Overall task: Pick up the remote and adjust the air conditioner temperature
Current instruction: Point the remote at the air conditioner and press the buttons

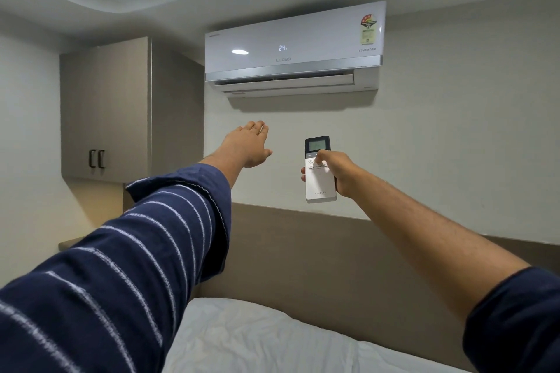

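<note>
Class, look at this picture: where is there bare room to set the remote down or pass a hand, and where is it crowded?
Free: the white bedding below the headboard, and the bare wall right of the remote. Crowded: under the air conditioner, where the open left hand reaches beside the right hand holding the remote. The cupboard fills the left corner.

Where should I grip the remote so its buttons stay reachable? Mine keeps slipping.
Grip the remote around its plain lower half, coming from the right side as the right hand does: fingers behind, thumb on the front. Its slim upright body leaves buttons and screen uncovered.
</note>
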The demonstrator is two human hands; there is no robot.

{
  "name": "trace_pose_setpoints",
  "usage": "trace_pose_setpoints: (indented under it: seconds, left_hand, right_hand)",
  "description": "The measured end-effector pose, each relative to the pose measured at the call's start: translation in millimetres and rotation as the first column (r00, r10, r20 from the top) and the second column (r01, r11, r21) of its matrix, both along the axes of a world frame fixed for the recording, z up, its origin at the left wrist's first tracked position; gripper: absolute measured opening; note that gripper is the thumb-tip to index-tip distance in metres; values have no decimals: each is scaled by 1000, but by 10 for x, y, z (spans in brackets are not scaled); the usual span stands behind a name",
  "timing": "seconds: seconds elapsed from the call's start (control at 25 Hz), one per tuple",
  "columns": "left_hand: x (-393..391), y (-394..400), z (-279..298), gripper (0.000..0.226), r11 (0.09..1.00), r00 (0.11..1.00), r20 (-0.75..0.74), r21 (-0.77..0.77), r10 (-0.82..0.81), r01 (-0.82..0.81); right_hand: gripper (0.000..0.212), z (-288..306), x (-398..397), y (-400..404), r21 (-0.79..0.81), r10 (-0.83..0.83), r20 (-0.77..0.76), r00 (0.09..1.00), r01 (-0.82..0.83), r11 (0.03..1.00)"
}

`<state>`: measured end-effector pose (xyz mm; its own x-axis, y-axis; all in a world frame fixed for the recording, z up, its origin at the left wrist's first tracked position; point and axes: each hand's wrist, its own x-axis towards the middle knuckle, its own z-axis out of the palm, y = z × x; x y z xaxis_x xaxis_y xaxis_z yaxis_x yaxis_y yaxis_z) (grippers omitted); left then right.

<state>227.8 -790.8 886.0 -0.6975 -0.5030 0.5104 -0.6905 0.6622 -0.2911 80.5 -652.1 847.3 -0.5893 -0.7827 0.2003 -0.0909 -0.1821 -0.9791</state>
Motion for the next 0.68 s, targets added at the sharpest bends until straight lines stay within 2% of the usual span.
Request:
trace_pose_setpoints:
  seconds: [0.28,0.52,0.68]
  left_hand:
    - [-438,150,-254,70,995,995,45,36,-91,89]
    - [-1106,522,-444,71,962,962,60,75,-267,262]
    - [-1648,937,-685,71,908,906,87,113,-415,405]
  right_hand:
    - [28,-242,-219,273,45,-66,5,998,65,997]
    - [28,-511,-645,811,94,-213,33,977,209,973]
    - [27,-675,-912,1343,114,-328,39,944,322,940]
